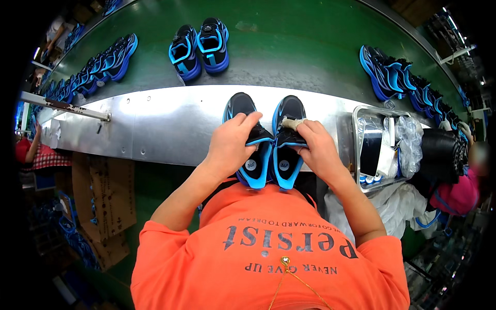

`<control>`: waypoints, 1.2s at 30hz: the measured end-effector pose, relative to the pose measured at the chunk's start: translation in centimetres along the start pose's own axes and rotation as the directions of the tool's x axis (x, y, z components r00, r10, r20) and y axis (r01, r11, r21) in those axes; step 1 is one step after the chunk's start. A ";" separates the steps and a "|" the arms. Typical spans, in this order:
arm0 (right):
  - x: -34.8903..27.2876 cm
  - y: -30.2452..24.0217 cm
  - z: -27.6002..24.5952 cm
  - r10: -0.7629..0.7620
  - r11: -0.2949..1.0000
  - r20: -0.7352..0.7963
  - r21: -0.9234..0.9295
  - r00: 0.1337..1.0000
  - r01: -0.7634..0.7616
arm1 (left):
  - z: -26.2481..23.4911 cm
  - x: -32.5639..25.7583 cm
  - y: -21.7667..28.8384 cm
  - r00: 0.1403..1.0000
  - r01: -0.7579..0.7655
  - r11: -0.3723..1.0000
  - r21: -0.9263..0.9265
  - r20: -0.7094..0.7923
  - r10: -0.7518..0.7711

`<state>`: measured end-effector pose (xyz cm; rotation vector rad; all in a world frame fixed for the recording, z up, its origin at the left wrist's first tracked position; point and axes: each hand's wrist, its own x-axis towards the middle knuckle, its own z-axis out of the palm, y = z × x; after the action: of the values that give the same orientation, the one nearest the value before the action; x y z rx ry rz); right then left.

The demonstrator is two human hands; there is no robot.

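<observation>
Two black and blue sneakers stand side by side, toes pointing away from me, on a shiny metal ledge [155,124]. My left hand [230,144] grips the tongue of the left sneaker [243,106]. The tongue of the right sneaker [290,108] is pinched by my right hand [318,150], whose fingertip is wrapped in pale tape. Both shoes show blue insoles with a round white sticker. My orange shirt fills the lower part of the view.
A green conveyor belt [289,46] runs beyond the ledge, carrying a pair of sneakers [199,49] and rows of more [103,64] [392,75]. A metal tray [380,144] with a phone and plastic wraps sits at right. Cardboard boxes [103,201] lie at lower left. Other people sit at both sides.
</observation>
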<state>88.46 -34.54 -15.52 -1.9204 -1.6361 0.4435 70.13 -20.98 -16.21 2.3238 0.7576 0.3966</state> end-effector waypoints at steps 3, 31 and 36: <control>-0.6 1.1 0.6 0.027 1.000 -0.032 -0.002 0.999 -0.027 | 1.0 0.0 -1.1 0.996 -0.092 0.995 -0.049 -0.004 0.092; -4.2 -0.5 0.8 0.034 0.999 -0.017 -0.006 0.999 -0.035 | 3.4 -2.7 -0.9 0.948 -0.310 0.920 0.238 0.150 0.281; -3.3 -2.0 2.7 -0.090 0.936 0.021 -0.340 0.996 0.091 | 3.6 -2.0 0.6 0.956 -0.284 0.895 0.343 0.167 0.240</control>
<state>84.64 -37.06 -16.76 -2.0751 -1.8957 0.1323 70.48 -24.31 -18.67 2.7867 0.4870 0.2421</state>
